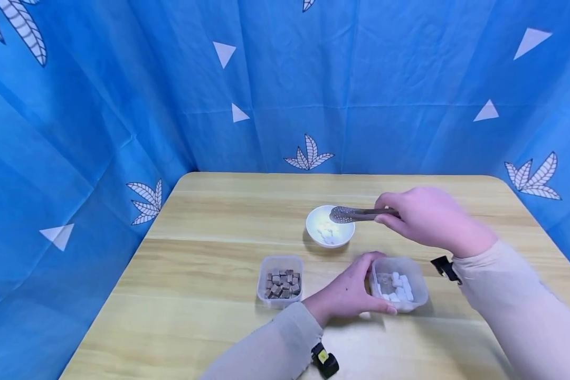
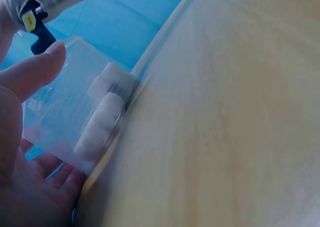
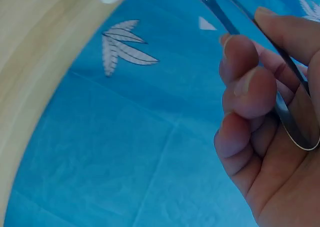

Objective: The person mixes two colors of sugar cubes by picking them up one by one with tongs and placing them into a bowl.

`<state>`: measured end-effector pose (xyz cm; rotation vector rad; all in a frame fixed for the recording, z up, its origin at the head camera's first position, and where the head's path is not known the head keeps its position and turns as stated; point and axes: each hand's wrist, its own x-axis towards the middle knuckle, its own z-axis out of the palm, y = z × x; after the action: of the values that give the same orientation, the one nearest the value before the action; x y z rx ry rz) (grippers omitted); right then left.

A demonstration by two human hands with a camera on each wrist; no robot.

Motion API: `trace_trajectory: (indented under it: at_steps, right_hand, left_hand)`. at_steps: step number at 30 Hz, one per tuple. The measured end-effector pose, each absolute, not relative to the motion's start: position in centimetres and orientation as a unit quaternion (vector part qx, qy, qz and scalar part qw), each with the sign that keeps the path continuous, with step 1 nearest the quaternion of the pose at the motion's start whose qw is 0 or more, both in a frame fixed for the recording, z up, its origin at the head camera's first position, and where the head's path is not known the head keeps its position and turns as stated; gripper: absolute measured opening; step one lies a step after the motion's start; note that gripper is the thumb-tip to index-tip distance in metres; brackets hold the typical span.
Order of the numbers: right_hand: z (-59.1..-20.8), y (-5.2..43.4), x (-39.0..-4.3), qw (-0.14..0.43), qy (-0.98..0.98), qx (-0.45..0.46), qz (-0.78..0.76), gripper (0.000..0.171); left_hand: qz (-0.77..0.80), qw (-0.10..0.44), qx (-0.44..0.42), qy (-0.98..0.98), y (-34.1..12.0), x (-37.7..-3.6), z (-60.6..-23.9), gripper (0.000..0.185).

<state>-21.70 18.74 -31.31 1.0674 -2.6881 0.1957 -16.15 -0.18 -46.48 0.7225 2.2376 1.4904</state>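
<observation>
My left hand (image 1: pixel 349 293) grips a clear plastic container (image 1: pixel 418 272) from its left side, thumb at the near wall and fingers round the far one. Several white cubes (image 1: pixel 401 287) lie inside, mostly toward the right and near sides. In the left wrist view the container (image 2: pixel 62 94) stands on the table between thumb and fingers. Metal tongs (image 1: pixel 361 213) are held in my right hand (image 1: pixel 423 219). Their perforated heads overlap the right part of a white bowl (image 1: pixel 313 224) that has white pieces (image 1: pixel 329 232) in it. The tongs' arms (image 3: pixel 292 122) stand apart in the right wrist view.
Left of my left hand stands another clear container (image 1: pixel 262 287), with several brown cubes (image 1: pixel 283 285) in it. All of this is on a pale wooden table (image 1: pixel 195 269). A blue patterned cloth (image 1: pixel 275 79) hangs behind and beside the table.
</observation>
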Motion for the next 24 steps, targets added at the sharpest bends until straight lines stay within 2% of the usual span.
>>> trace_trajectory:
  at_steps: [14,21,24]
  right_hand:
    - [-32.8,19.7,-22.1,0.085,-0.939,0.326,0.075,0.02]
    - [-31.9,22.1,-20.3,0.051,-0.949,0.29,0.115,0.036]
    - [-31.3,23.6,-19.1,0.035,-0.95,0.28,0.132,0.038]
  left_hand:
    - [0.512,0.181,0.262,0.798,0.9,-16.2,-46.8,0.101]
    - [0.532,0.192,0.252,0.785,0.7,-16.1,-46.7,0.101]
    - [0.544,0.193,0.24,0.781,0.2,-16.1,-46.5,0.103]
